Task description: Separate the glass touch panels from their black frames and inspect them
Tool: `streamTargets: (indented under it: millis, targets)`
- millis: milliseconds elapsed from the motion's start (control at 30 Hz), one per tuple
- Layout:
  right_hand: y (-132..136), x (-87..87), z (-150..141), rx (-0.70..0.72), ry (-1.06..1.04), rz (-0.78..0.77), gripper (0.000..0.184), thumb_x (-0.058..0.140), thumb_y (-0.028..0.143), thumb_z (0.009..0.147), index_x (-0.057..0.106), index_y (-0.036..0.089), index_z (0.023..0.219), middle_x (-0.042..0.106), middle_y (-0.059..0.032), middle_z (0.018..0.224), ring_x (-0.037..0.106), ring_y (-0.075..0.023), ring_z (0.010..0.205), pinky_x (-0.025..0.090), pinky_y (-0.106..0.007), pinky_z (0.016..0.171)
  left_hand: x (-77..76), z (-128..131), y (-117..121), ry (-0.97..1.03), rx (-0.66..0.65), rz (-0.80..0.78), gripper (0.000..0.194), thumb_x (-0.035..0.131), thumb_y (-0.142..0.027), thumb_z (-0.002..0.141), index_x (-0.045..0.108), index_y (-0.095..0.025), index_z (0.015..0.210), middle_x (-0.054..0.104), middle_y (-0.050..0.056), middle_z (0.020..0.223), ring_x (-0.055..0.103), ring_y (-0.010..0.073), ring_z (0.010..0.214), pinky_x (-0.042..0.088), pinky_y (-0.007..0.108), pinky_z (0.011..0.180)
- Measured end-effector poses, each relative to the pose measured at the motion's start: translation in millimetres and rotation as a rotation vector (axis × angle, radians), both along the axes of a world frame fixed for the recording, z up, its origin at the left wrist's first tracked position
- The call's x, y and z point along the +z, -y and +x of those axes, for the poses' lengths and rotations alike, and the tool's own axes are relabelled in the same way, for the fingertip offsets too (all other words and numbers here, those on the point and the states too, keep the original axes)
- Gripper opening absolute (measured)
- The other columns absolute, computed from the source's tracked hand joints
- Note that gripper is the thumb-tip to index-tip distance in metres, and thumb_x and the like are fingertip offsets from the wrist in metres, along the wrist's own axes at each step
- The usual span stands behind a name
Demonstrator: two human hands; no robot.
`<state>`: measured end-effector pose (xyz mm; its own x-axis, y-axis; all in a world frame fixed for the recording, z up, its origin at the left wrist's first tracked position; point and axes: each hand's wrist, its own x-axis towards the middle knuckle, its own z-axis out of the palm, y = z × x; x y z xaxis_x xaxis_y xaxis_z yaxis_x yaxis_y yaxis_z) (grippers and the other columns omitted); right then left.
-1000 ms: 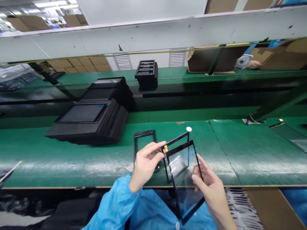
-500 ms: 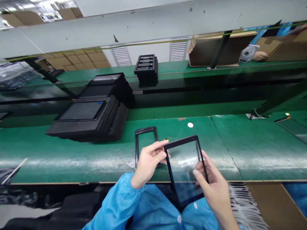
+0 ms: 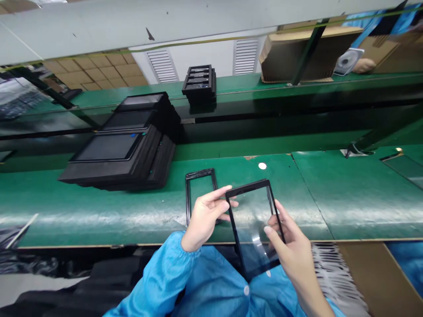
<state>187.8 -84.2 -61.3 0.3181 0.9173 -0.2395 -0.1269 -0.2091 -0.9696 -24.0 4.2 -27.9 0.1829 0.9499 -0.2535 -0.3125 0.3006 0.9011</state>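
Observation:
I hold a black-rimmed glass screen panel (image 3: 256, 229) upright over the near edge of the green conveyor belt (image 3: 99, 211). My left hand (image 3: 206, 218) pinches the panel's upper left edge between thumb and fingers. My right hand (image 3: 289, 246) grips its right edge, thumb on the glass. An empty black plastic frame (image 3: 200, 187) lies flat on the belt just behind my left hand. Blue sleeves cover my forearms.
A leaning stack of black trays (image 3: 122, 152) with screens sits on the belt at left. A smaller black tray stack (image 3: 200, 83) stands on the far belt. Cardboard boxes (image 3: 297, 53) sit at the back right, a white dot (image 3: 262, 166) marks the belt, and a glass sheet (image 3: 405, 165) lies far right.
The two separate pieces I held a second ago, a thin frame behind the glass, have come together into one panel, now held lower and more upright. The view has tilted slightly down.

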Motion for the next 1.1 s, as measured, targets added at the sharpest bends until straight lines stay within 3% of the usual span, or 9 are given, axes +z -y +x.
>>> streamTargets:
  millis: [233, 300, 367, 433, 500, 567, 667, 1033, 1100]
  targets:
    - [1.7, -9.3, -1.1, 0.011, 0.163, 0.035, 0.073, 0.075, 0.045, 0.091, 0.051, 0.026, 0.157, 0.063, -0.0030, 0.098, 0.059, -0.0163, 0.078, 0.056, -0.026, 0.062, 3.5, 3.6, 0.1, -0.013, 0.015, -0.021, 0.058, 0.092, -0.041, 0.074, 0.078, -0.019, 0.126, 0.082, 0.010, 0.100, 0.081, 0.0296, 0.097, 0.066, 0.023, 0.057]
    - [-0.4, -10.1, 1.4, 0.004, 0.326, 0.096, 0.064, 0.073, 0.043, 0.093, 0.056, 0.028, 0.153, 0.066, -0.0059, 0.108, 0.064, -0.0202, 0.091, 0.059, -0.034, 0.080, 5.1, 3.4, -0.4, -0.042, 0.022, -0.029, 0.057, 0.092, -0.040, 0.074, 0.079, -0.018, 0.126, 0.082, 0.009, 0.096, 0.082, 0.0295, 0.094, 0.065, 0.022, 0.057]
    - [-6.3, -5.1, 6.9, -0.028, 0.464, 0.181, 0.055, 0.073, 0.042, 0.092, 0.064, 0.030, 0.146, 0.063, -0.0101, 0.132, 0.063, -0.0274, 0.117, 0.052, -0.046, 0.105, 6.7, 2.3, 0.2, -0.088, 0.009, -0.024, 0.055, 0.092, -0.039, 0.074, 0.080, -0.016, 0.123, 0.082, 0.009, 0.088, 0.083, 0.0292, 0.088, 0.064, 0.022, 0.056]
    - [-15.5, 6.1, 15.0, -0.028, 0.430, 0.229, 0.050, 0.071, 0.043, 0.094, 0.067, 0.030, 0.142, 0.057, -0.0111, 0.150, 0.059, -0.0313, 0.132, 0.045, -0.051, 0.115, 8.6, 0.7, 2.6, -0.138, -0.026, -0.002, 0.051, 0.091, -0.037, 0.075, 0.081, -0.015, 0.119, 0.082, 0.010, 0.083, 0.083, 0.0292, 0.084, 0.063, 0.022, 0.056]
    - [-25.2, 20.5, 23.5, 0.055, 0.261, 0.195, 0.048, 0.066, 0.047, 0.097, 0.068, 0.027, 0.140, 0.070, -0.0126, 0.138, 0.070, -0.0294, 0.118, 0.054, -0.048, 0.105, 11.0, -0.9, 6.4, -0.176, -0.073, 0.027, 0.047, 0.090, -0.035, 0.076, 0.082, -0.015, 0.117, 0.083, 0.010, 0.080, 0.083, 0.0280, 0.079, 0.063, 0.022, 0.056]
    - [-32.8, 33.5, 29.7, 0.143, 0.143, 0.126, 0.046, 0.064, 0.052, 0.098, 0.072, 0.022, 0.133, 0.083, -0.0102, 0.100, 0.078, -0.0261, 0.088, 0.062, -0.043, 0.088, 13.5, -2.4, 10.5, -0.194, -0.104, 0.058, 0.043, 0.088, -0.033, 0.077, 0.083, -0.016, 0.116, 0.083, 0.010, 0.080, 0.083, 0.0257, 0.075, 0.064, 0.023, 0.057]
    - [-37.6, 44.1, 31.9, 0.161, 0.099, 0.094, 0.042, 0.068, 0.054, 0.094, 0.077, 0.018, 0.112, 0.080, -0.0056, 0.066, 0.078, -0.0259, 0.069, 0.063, -0.040, 0.076, 16.8, -4.3, 14.9, -0.206, -0.121, 0.088, 0.038, 0.087, -0.031, 0.079, 0.083, -0.017, 0.115, 0.084, 0.010, 0.080, 0.082, 0.0236, 0.072, 0.064, 0.023, 0.058]
    - [-31.8, 49.5, 21.8, 0.079, 0.076, 0.158, 0.027, 0.070, 0.045, 0.094, 0.076, 0.019, 0.098, 0.079, -0.0041, 0.063, 0.080, -0.0243, 0.066, 0.064, -0.033, 0.069, 12.4, -10.1, 15.5, -0.278, -0.167, 0.138, 0.037, 0.082, -0.032, 0.084, 0.082, -0.016, 0.117, 0.083, 0.011, 0.077, 0.079, 0.0211, 0.062, 0.065, 0.026, 0.061]
    - [-33.4, 49.8, 18.4, 0.086, 0.058, 0.160, 0.027, 0.070, 0.044, 0.094, 0.076, 0.019, 0.098, 0.079, -0.0044, 0.064, 0.080, -0.0239, 0.065, 0.065, -0.033, 0.067, 13.1, -9.5, 16.4, -0.355, -0.171, 0.199, 0.035, 0.076, -0.034, 0.089, 0.081, -0.017, 0.120, 0.084, 0.012, 0.086, 0.080, 0.0234, 0.069, 0.065, 0.028, 0.062]
